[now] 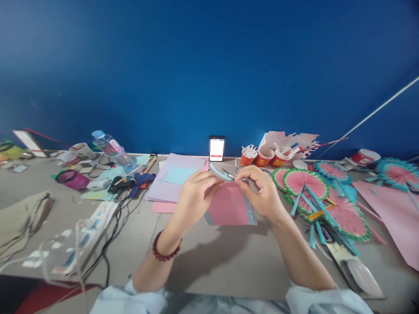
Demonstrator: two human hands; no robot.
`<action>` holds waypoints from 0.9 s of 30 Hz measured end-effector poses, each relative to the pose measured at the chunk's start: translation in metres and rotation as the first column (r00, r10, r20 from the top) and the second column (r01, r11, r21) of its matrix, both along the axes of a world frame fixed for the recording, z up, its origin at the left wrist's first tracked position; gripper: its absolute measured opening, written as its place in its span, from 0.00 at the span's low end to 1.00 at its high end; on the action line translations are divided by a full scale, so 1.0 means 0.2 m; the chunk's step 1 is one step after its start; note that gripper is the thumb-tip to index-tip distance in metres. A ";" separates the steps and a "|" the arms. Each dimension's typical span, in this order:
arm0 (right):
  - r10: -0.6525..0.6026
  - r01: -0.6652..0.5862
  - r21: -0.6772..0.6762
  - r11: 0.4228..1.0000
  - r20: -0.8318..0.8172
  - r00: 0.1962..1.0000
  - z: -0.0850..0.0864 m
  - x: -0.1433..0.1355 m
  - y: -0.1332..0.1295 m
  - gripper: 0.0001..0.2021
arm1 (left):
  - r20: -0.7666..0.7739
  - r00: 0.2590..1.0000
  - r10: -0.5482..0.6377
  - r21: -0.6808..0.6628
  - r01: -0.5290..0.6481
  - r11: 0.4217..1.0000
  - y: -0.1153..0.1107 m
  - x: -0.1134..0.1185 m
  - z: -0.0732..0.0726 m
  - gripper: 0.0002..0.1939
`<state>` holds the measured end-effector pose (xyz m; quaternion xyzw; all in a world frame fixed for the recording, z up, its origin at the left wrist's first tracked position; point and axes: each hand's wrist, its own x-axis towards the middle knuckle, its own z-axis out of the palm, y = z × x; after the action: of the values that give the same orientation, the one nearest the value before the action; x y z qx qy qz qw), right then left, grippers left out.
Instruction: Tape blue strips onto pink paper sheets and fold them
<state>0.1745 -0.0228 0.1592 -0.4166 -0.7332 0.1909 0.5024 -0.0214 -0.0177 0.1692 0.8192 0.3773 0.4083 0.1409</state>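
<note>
A pink sheet of paper (229,205) with blue-grey strips along its side edges hangs between my hands, above the table. My left hand (199,192) pinches its top edge near the left corner. With thumb and forefinger, my right hand (260,189) pinches the same edge further right. Just beyond the fingertips lie a curved light-blue paper strip (220,172) and what looks like a pair of scissors (230,175), partly hidden. Purple paper sheets (160,183) with a light-blue piece (180,174) on top lie left of my left hand.
A phone (217,149) stands against the blue wall. Red paper cups (264,158) hold strips and sticks. Watermelon-patterned paper fans (306,185) crowd the right. On the left are a blue glue gun (141,183), a tilted bottle (113,148), and a power strip (88,235) with cables.
</note>
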 end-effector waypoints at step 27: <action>0.134 -0.202 -0.389 0.899 -0.194 0.972 -0.01 0.00 0.04 0.08 | -0.068 0.995 -0.069 -0.116 0.061 0.991 0.00 0.02 -0.01 0.08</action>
<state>0.1739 -0.0142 0.1577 -0.4298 -0.6675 0.4147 0.4446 -0.0175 -0.0170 0.1666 0.8359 0.3780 0.3515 0.1867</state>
